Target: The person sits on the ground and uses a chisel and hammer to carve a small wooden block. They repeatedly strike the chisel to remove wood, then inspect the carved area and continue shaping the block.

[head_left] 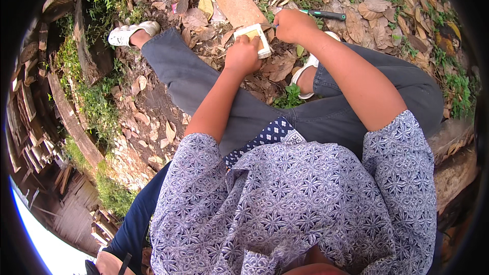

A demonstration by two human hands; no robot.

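Observation:
My left hand (243, 56) presses its fingers down on a small square piece with a pale rim and a yellowish middle (264, 50), which rests at the near end of a wooden board (232, 0). Closed around a tool mostly hidden in the fist, my right hand (295, 25) is just right of the square piece. A thin dark tip of that tool (268, 25) reaches to the piece's right edge; its exact kind does not show. Just beyond my right hand lies another tool with a black and green handle (328, 15); its far end is partly hidden.
Dry leaves (374, 15) and small green plants (290, 97) cover the ground around my outstretched legs (188, 71). Stacked wood (30, 107) and a log (89, 46) stand at left. Another person's dark blue sleeve (135, 219) shows at lower left, close beside me.

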